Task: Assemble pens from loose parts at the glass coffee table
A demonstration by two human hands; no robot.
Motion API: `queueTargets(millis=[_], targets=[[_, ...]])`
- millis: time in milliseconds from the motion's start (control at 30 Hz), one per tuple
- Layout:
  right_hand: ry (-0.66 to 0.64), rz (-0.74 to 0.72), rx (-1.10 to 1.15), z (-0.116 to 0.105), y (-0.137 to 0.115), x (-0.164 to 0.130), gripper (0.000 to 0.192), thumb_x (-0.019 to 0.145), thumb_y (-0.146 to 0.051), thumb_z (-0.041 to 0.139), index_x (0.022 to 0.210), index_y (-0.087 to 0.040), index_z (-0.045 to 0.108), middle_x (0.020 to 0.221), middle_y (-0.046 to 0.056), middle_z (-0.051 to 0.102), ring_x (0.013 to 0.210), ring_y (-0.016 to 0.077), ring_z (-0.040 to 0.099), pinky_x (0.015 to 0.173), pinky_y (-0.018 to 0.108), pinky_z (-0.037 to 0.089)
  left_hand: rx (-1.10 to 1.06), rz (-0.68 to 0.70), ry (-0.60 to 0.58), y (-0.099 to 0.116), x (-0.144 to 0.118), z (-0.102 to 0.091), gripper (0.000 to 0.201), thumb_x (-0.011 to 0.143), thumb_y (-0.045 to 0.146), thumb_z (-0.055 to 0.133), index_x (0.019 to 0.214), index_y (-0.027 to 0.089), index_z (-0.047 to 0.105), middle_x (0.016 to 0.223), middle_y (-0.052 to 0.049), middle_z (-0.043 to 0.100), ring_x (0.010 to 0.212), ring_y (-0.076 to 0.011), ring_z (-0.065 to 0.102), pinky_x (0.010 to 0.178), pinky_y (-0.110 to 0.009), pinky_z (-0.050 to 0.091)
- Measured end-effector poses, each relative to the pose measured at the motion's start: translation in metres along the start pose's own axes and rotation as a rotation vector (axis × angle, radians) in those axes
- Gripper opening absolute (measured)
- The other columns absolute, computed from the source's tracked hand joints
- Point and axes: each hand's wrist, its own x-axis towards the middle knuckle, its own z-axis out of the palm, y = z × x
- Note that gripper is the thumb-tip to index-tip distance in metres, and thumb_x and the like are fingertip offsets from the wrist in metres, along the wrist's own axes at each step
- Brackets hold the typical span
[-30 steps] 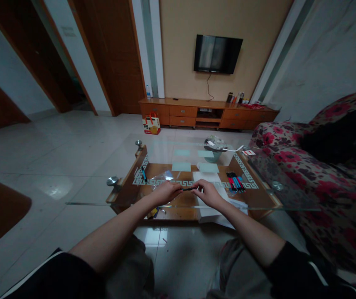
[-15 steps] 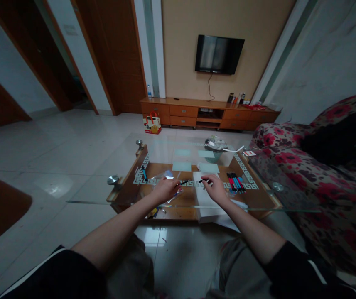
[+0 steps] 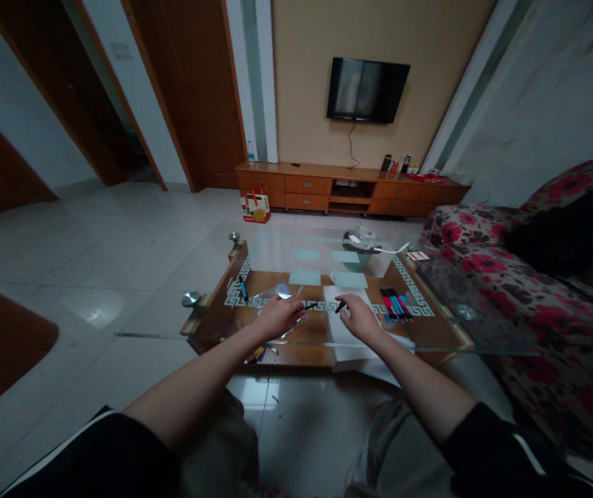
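Observation:
Over the glass coffee table (image 3: 151,304), my left hand (image 3: 280,315) is closed around a slim black pen (image 3: 311,306), whose end points right. Across a small gap, my right hand (image 3: 357,318) pinches a short black piece (image 3: 340,306) that looks like a pen cap, tilted downward. The pen and this piece are apart. To the right of my right hand lies a row of several red, blue and black pens (image 3: 396,304). Clear plastic wrapping (image 3: 275,293) is beside my left hand, partly hidden by it. A blue and black pen (image 3: 243,289) lies at the left.
A white box or stack of paper (image 3: 345,356) lies under my right hand. Beyond it stands a bin with a bag (image 3: 358,257). A floral sofa (image 3: 462,235) is at the right; a wooden TV cabinet (image 3: 306,185) and a paper bag (image 3: 255,207) are at the back.
The short black piece in my right hand has turned from pointing left to tilting downward. My left hand keeps the pen in nearly the same place. The view has shifted slightly.

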Motion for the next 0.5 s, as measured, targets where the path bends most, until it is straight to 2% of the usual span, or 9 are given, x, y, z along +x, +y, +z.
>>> queueTargets(millis=[500], targets=[[-0.044, 0.027, -0.036, 0.0044, -0.0015, -0.0021, 0.036, 0.083, -0.01, 0.055, 0.118, -0.02, 0.061, 0.103, 0.008, 0.066, 0.103, 0.0219, 0.058, 0.094, 0.036, 0.044, -0.022, 0.072, 0.035, -0.0003, 0.0, 0.0037, 0.028, 0.099, 0.04, 0.044, 0.09, 0.022, 0.063, 0.084, -0.004, 0.071, 0.079, -0.0193, 0.065, 0.075, -0.03, 0.04]])
